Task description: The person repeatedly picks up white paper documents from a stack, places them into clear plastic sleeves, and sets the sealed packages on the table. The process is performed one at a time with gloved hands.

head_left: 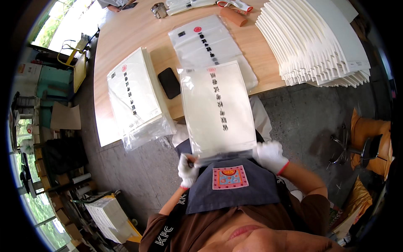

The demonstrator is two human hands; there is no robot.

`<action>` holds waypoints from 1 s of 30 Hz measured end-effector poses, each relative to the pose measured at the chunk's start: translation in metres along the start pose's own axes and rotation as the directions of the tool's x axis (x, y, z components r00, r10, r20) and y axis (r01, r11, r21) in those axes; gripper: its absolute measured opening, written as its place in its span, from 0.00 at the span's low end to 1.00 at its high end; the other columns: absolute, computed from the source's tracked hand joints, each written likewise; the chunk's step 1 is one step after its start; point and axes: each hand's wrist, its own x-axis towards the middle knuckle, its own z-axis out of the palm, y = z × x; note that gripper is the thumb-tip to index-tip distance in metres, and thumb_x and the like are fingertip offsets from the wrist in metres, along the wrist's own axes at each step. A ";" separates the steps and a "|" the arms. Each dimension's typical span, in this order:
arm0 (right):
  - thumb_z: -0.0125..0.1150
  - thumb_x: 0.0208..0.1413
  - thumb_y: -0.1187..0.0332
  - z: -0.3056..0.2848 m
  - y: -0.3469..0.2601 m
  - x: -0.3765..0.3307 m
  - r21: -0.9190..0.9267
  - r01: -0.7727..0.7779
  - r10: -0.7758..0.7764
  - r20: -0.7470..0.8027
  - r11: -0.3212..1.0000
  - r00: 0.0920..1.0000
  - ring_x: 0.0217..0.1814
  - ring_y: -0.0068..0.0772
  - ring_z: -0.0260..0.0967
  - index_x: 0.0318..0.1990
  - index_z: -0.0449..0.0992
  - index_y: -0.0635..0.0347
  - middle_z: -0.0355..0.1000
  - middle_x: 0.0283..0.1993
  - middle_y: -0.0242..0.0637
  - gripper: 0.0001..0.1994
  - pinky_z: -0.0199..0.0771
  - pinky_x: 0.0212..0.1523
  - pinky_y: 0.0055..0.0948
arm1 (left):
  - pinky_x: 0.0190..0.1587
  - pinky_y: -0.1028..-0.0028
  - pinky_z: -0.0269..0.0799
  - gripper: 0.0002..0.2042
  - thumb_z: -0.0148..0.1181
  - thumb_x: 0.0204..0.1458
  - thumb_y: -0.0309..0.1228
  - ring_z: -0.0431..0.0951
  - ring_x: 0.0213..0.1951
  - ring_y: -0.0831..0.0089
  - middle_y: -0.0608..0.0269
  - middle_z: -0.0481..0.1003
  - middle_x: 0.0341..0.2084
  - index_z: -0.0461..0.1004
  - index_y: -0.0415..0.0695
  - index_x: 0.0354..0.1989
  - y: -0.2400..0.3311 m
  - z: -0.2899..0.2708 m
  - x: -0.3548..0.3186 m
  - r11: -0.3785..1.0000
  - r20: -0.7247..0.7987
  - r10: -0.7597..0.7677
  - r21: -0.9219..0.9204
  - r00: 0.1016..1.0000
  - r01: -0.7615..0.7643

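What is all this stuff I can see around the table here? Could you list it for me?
bagged sheet: one, cream in a clear sleeve, held over the lap
bagged stack: one, cream, table's left edge
empty sleeves: a pile, clear, table middle
white sheets: one fanned stack, table right
phone: one, black, lying on the table
table: one, light wood
left hand: white glove, at the sleeve's lower left corner
right hand: white glove, at its lower right corner

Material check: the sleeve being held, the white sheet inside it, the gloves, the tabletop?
Sleeve: clear glossy plastic film, judging by glare and wrinkles.
Sheet inside: matte off-white paper or card, lies flat.
Left glove and right glove: white knit fabric, red cuffs.
Tabletop: light wood-grain, probably laminate.
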 end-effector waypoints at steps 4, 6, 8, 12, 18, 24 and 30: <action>0.53 0.51 0.60 0.023 -0.004 -0.021 0.042 -0.003 0.007 -0.099 0.999 0.995 0.12 0.31 0.67 0.20 0.71 0.56 0.67 0.13 0.34 0.12 0.62 0.11 0.38 | 0.23 0.78 0.61 0.10 0.65 0.44 0.23 0.62 0.19 0.81 0.71 0.65 0.16 0.66 0.45 0.23 0.006 -0.013 -0.018 0.999 0.219 -0.013 0.052 0.976 0.001; 0.54 0.50 0.61 0.007 0.000 0.001 -0.220 0.108 -0.153 -0.196 0.970 0.969 0.11 0.30 0.65 0.19 0.70 0.54 0.65 0.12 0.32 0.11 0.60 0.11 0.35 | 0.22 0.81 0.57 0.12 0.65 0.46 0.21 0.60 0.19 0.85 0.73 0.63 0.15 0.64 0.45 0.22 0.018 0.002 0.015 0.958 0.216 0.234 0.115 0.948 -0.262; 0.54 0.48 0.63 -0.010 0.016 0.034 -0.274 0.008 -0.098 -0.315 0.962 0.944 0.11 0.28 0.63 0.19 0.69 0.52 0.62 0.11 0.30 0.10 0.58 0.10 0.33 | 0.22 0.78 0.59 0.11 0.61 0.42 0.17 0.63 0.20 0.80 0.68 0.63 0.16 0.63 0.43 0.21 0.035 0.016 0.056 0.978 0.058 0.172 0.113 0.983 -0.178; 0.54 0.44 0.65 -0.019 0.009 0.012 -0.220 0.024 -0.054 -0.134 0.975 0.989 0.14 0.32 0.67 0.18 0.67 0.50 0.64 0.15 0.32 0.07 0.61 0.12 0.37 | 0.27 0.67 0.68 0.10 0.61 0.38 0.19 0.72 0.23 0.66 0.60 0.68 0.20 0.66 0.44 0.27 -0.013 0.001 0.027 0.930 0.275 0.095 0.317 0.957 -0.183; 0.48 0.61 0.56 0.052 0.064 0.037 0.908 -0.277 0.481 0.099 0.314 0.871 0.29 0.41 0.74 0.37 0.77 0.59 0.76 0.31 0.43 0.17 0.72 0.32 0.34 | 0.38 0.68 0.72 0.12 0.58 0.48 0.25 0.75 0.30 0.63 0.56 0.74 0.29 0.71 0.41 0.42 -0.050 0.011 0.042 0.984 -0.069 -0.045 0.168 0.997 0.056; 0.56 0.59 0.55 0.109 0.054 0.112 0.885 -0.359 0.455 0.201 0.295 0.868 0.55 0.34 0.68 0.56 0.68 0.67 0.73 0.51 0.43 0.25 0.64 0.57 0.28 | 0.46 0.68 0.69 0.21 0.58 0.48 0.27 0.75 0.41 0.61 0.49 0.75 0.36 0.67 0.40 0.53 0.004 0.043 0.124 0.782 0.172 -0.623 0.121 0.763 0.611; 0.57 0.60 0.61 0.074 -0.023 0.207 0.985 -0.168 0.157 0.172 -0.040 0.973 0.32 0.16 0.62 0.47 0.72 0.63 0.68 0.31 0.24 0.15 0.64 0.33 0.20 | 0.43 0.77 0.72 0.20 0.61 0.51 0.21 0.74 0.43 0.75 0.53 0.74 0.42 0.68 0.36 0.53 0.060 -0.079 0.150 0.996 -0.057 -0.038 -0.078 0.998 0.033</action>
